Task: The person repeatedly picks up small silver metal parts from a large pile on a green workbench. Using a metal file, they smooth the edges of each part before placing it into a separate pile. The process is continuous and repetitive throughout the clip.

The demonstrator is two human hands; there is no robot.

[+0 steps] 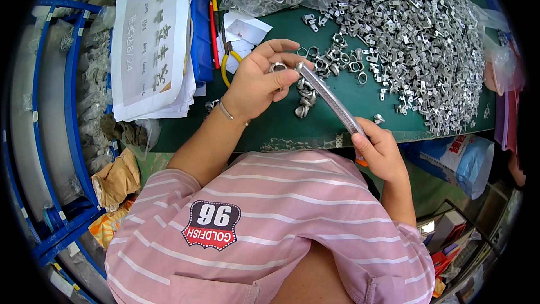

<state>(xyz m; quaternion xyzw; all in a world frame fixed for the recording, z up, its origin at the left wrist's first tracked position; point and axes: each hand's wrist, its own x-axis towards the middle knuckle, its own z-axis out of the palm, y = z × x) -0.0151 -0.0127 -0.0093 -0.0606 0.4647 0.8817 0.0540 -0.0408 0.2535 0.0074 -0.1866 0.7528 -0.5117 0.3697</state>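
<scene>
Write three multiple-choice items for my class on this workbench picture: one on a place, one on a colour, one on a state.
1. Where is the big heap of metal parts?
A. on the table's far right
B. on the floor
C. in the blue bin

2. What colour is the table?
A. red
B. green
C. white

3. How does the right hand stand?
A. open and flat
B. out of sight
C. closed on the rod

Key:
1 A, the heap spreads over the far right of the top.
2 B, the bare top is green.
3 C, its fingers wrap the rod's near end, while the left hand pinches a ring at the far end.
</scene>
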